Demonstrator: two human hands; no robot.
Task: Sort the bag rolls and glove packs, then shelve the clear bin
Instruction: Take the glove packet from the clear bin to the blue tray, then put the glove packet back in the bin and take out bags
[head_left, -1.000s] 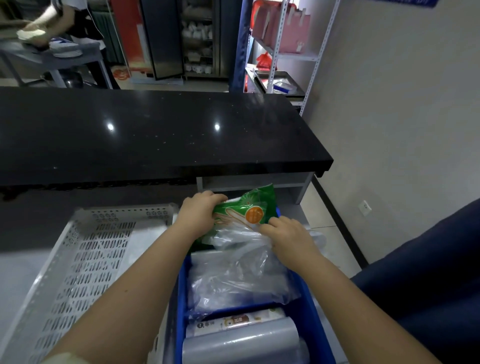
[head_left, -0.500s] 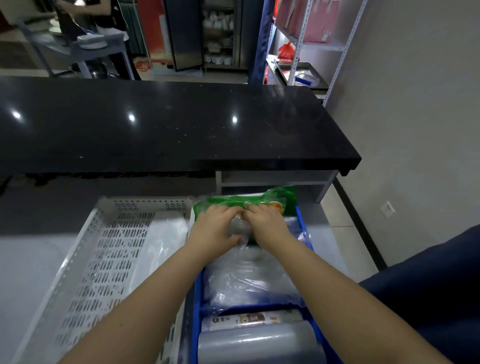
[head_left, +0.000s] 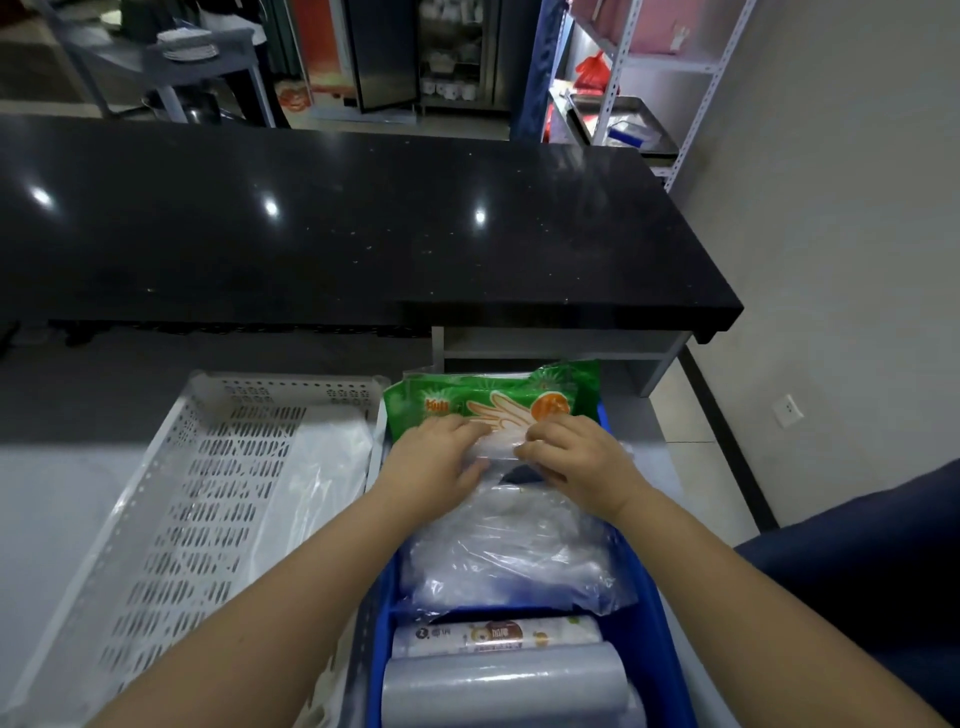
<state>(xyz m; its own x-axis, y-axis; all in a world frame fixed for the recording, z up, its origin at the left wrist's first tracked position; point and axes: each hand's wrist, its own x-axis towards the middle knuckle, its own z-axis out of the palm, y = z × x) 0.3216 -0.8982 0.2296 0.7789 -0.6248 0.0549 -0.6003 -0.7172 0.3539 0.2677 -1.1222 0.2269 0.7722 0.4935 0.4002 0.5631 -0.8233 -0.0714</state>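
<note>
- The green glove packs (head_left: 488, 400) stand on edge at the far end of the blue bin (head_left: 652, 613), leaning on its back wall, printed face toward the camera.
- Both hands are down just in front of them: the left hand (head_left: 434, 460) lies flat with fingers spread on a clear pack, and the right hand (head_left: 576, 460) has its fingers curled, pinching the crinkled top of that same clear film.
- That clear plastic pack (head_left: 511, 545) fills the middle of the bin; it looks light, floppy and slick, so I'd expect it to sag and slide if lifted by one corner. Better to take it by both ends, or scoop from under.
- The glove packs look flat and soft too, but stiffer along the sealed edges, which would be the place to pinch.
- Nearest the camera, the bag rolls (head_left: 501, 680) lie crosswise; firm cylinders, likely the heaviest pieces, best gripped round the middle.
- Left of the bin sits a white perforated tray (head_left: 171, 519) with a loose clear sheet inside.
- Beyond it all, the black counter (head_left: 337, 234).
</note>
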